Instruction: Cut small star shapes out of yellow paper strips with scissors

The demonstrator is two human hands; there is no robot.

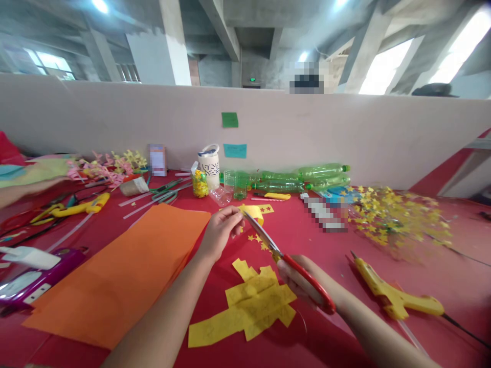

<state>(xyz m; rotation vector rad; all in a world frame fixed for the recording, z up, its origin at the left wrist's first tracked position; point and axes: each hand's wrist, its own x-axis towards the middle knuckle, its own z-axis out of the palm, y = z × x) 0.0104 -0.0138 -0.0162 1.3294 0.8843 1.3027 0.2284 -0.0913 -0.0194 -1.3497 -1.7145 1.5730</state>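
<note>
My right hand point(301, 278) grips a pair of scissors point(274, 248) by the red handles. The blades point up and left, with their tips close to my left fingertips. My left hand point(222, 230) is closed in a pinch at one end of a curled yellow strip point(255, 212), just behind the blade tips; how much of it lies between the fingers is hidden. Small yellow stars point(264, 246) lie on the red table beneath the blades. Nearer to me, several yellow cut pieces point(253, 301) overlap in a loose pile between my forearms.
Orange sheets point(153, 255) lie left, beside a purple power strip point(38, 278). A yellow glue gun point(395, 291) rests right, below a spray of yellow stars point(395, 217). Green plastic bottles point(284, 185), a white bottle point(210, 168) and a yellow cutter point(276, 196) line the back. Another person's arm point(32, 193) reaches in left.
</note>
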